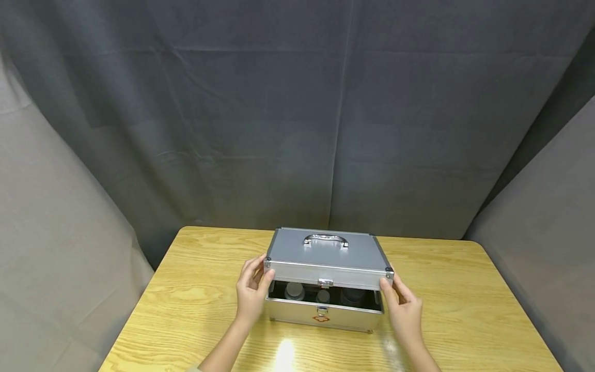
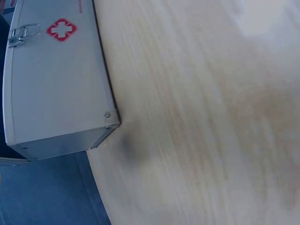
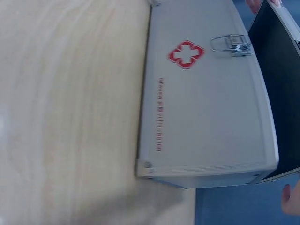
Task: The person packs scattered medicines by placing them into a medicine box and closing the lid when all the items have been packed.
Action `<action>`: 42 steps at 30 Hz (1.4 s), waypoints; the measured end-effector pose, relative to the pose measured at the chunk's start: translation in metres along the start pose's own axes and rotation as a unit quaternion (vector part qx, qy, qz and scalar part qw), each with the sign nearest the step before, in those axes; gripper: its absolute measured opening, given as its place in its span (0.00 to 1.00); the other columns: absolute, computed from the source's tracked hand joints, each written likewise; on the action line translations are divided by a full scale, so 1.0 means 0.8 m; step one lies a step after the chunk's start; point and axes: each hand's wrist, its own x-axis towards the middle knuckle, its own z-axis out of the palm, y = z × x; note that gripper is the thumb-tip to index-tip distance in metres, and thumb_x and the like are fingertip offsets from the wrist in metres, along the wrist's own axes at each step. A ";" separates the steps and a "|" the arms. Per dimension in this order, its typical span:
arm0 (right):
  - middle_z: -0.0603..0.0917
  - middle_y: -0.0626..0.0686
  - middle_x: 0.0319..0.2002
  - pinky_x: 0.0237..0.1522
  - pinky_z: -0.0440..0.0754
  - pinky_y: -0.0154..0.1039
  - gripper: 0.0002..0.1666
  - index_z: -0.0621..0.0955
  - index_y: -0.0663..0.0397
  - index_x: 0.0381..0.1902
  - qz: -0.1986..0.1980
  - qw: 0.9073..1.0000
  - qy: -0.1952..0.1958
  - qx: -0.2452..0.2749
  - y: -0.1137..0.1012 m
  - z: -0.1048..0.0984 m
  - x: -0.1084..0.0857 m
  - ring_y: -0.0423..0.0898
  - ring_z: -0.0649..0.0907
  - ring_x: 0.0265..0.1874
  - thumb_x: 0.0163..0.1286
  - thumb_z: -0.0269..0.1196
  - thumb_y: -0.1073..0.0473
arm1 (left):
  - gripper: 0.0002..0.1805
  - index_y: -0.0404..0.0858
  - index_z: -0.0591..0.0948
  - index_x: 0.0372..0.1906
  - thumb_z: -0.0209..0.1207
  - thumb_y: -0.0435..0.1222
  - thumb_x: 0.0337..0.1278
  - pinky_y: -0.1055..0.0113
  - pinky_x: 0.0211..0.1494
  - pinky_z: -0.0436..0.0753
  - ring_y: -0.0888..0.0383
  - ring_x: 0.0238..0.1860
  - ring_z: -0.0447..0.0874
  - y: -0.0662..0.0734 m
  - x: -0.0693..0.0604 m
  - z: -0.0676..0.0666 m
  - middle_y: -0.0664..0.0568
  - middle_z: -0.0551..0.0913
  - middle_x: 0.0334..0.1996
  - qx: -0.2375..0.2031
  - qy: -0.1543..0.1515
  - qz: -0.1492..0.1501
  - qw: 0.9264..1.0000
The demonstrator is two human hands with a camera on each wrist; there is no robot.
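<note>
A silver metal first-aid case (image 1: 321,316) stands on the table, its lid (image 1: 325,253) partly raised at the front. My left hand (image 1: 251,292) pinches the lid's front left corner, thumb on the front edge. At the opposite front corner my right hand (image 1: 404,305) grips the lid likewise. Through the gap show several round-capped bottles (image 1: 295,291), dim inside the case. A chrome handle (image 1: 325,238) lies on the lid's top. The wrist views show the case's front, with a red cross emblem (image 2: 61,30) and an unfastened-looking wire latch (image 3: 232,45).
The wooden table (image 1: 200,305) extends around the case, with rounded far corners. A dark grey curtain (image 1: 260,129) hangs behind it, and lighter grey cloth (image 1: 56,232) rises on both sides.
</note>
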 end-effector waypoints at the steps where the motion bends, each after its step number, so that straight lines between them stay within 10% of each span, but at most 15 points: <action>1: 0.77 0.45 0.52 0.46 0.72 0.21 0.21 0.74 0.68 0.54 -0.008 1.000 0.000 0.001 0.001 0.000 -0.003 0.28 0.76 0.49 0.61 0.59 0.71 | 0.21 0.15 0.69 0.49 0.52 0.11 0.45 0.67 0.56 0.73 0.63 0.49 0.73 -0.004 -0.003 -0.002 0.36 0.70 0.44 0.000 -0.004 0.010 1.000; 10: 0.76 0.48 0.55 0.48 0.71 0.22 0.27 0.72 0.69 0.56 -0.061 0.998 -0.035 0.000 0.020 -0.008 -0.021 0.29 0.77 0.48 0.57 0.58 0.78 | 0.22 0.17 0.70 0.46 0.56 0.10 0.38 0.66 0.56 0.73 0.58 0.52 0.73 -0.028 -0.025 -0.013 0.27 0.68 0.43 0.016 -0.034 0.087 0.995; 21: 0.75 0.62 0.54 0.48 0.71 0.21 0.31 0.71 0.70 0.57 -0.119 0.992 -0.045 -0.029 0.043 -0.011 -0.033 0.29 0.75 0.50 0.52 0.60 0.81 | 0.22 0.20 0.72 0.44 0.59 0.12 0.36 0.66 0.56 0.72 0.55 0.57 0.71 -0.039 -0.042 -0.021 0.29 0.68 0.43 0.075 -0.060 0.107 0.990; 30: 0.77 0.61 0.52 0.56 0.67 0.25 0.35 0.71 0.73 0.54 -0.241 0.967 -0.070 -0.047 0.057 -0.013 -0.030 0.33 0.76 0.52 0.44 0.61 0.86 | 0.23 0.21 0.72 0.43 0.60 0.13 0.34 0.66 0.55 0.72 0.54 0.56 0.72 -0.046 -0.046 -0.024 0.30 0.68 0.43 0.101 -0.060 0.116 0.986; 42: 0.79 0.63 0.45 0.56 0.68 0.26 0.27 0.74 0.74 0.49 -0.286 0.955 -0.070 -0.049 0.076 -0.011 -0.031 0.33 0.76 0.46 0.47 0.60 0.84 | 0.21 0.17 0.70 0.40 0.58 0.09 0.30 0.67 0.55 0.72 0.54 0.54 0.72 -0.015 -0.042 -0.015 0.25 0.67 0.40 0.108 -0.058 0.122 0.985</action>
